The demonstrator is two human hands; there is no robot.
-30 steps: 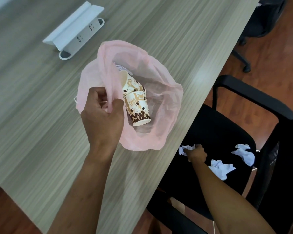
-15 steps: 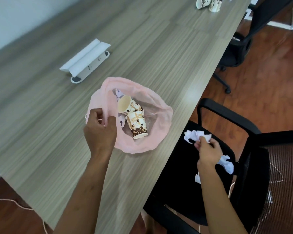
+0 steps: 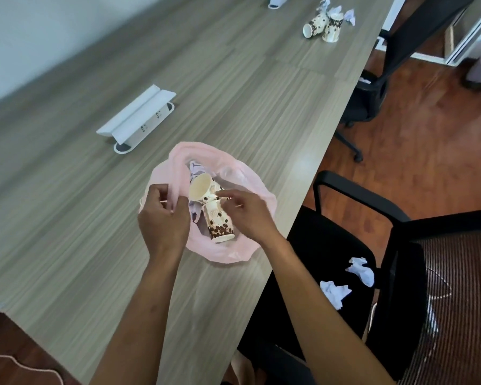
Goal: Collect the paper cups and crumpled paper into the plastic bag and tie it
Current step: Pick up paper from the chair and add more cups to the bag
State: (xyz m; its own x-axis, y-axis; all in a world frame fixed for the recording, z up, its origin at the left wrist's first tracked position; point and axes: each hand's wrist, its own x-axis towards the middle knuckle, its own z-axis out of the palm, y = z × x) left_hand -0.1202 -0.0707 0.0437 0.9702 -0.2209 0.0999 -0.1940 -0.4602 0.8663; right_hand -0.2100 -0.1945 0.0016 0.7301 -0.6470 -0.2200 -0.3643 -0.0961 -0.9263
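Crumpled paper (image 3: pixel 361 270) on chair seat (image 3: pixel 317 245)

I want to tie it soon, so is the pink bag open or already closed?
Open. The pink bag lies spread on the table, mouth wide, with two paper cups visible inside.

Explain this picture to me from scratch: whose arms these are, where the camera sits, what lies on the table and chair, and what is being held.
There is no machine here. A person wears one wide-angle camera on the head, looking forward and down, so the arms are their own.

The left hand pinches the rim of a pink plastic bag that lies open on the wooden table. The right hand reaches over the bag's mouth; whether it grips anything is unclear.

In the bag lie two paper cups and some crumpled paper. More cups and paper lie at the far end. Two paper balls rest on the black chair. A white socket box sits on the table.
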